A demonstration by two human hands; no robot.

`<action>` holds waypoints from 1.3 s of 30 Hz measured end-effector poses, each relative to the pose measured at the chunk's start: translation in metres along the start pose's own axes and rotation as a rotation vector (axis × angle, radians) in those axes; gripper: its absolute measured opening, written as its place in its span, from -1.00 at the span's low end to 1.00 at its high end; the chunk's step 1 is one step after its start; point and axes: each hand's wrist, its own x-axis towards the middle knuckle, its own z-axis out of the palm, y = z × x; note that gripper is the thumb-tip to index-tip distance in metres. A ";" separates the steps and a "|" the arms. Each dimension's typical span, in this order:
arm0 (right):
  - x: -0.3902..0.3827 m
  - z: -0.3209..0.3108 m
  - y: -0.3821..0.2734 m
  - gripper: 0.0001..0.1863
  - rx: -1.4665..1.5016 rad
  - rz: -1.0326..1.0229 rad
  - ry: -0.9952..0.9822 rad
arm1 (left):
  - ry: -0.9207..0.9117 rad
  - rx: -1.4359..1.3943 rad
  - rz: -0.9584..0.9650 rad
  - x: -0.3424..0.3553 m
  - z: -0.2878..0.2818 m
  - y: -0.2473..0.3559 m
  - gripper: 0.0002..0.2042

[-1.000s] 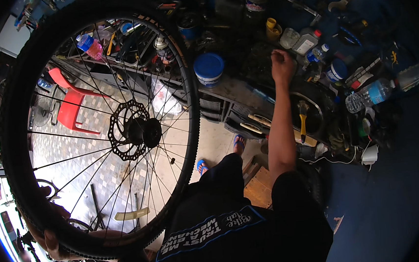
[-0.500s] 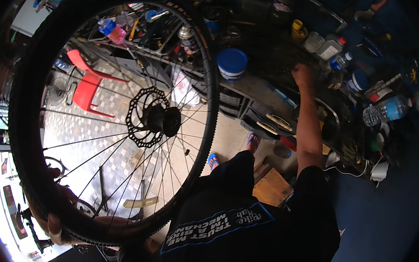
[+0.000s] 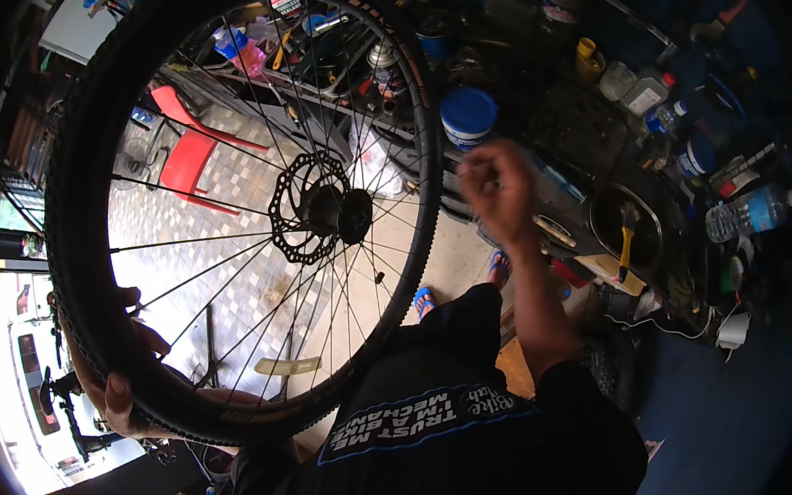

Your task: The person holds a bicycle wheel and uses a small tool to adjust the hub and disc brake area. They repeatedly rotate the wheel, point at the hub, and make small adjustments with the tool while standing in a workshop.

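Observation:
My left hand (image 3: 119,362) grips the lower left rim of a black bicycle wheel (image 3: 78,226) and holds it upright in front of me. The wheel has thin spokes and a toothed brake disc (image 3: 298,209) around its dark hub (image 3: 342,216). My right hand (image 3: 495,187) is raised to the right of the wheel, apart from the tyre, fingers curled loosely, over a cluttered workbench. I cannot tell whether something small lies in its fingers. A round tub with a blue lid (image 3: 469,117) stands just above that hand.
The workbench on the right carries bottles (image 3: 742,214), a yellow-handled tool (image 3: 626,246) in a dark round pan, jars and cables. A red plastic chair (image 3: 186,150) stands on the tiled floor behind the wheel. My blue sandals (image 3: 423,299) show below.
My right hand has drawn back from the far bench, lower and closer to the wheel. The wheel has shifted up and right in view, still held by my left hand.

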 end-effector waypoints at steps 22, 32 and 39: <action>-0.019 0.079 -0.033 -0.77 0.145 -0.108 -0.243 | -0.117 -0.096 -0.042 0.010 -0.012 -0.007 -0.04; -0.011 0.073 -0.047 -0.77 0.135 0.084 -0.323 | -0.065 -0.045 -0.040 0.009 -0.007 -0.006 -0.10; -0.005 0.055 -0.033 -0.80 0.230 0.137 -0.211 | -0.016 0.005 -0.016 0.009 -0.006 -0.009 -0.11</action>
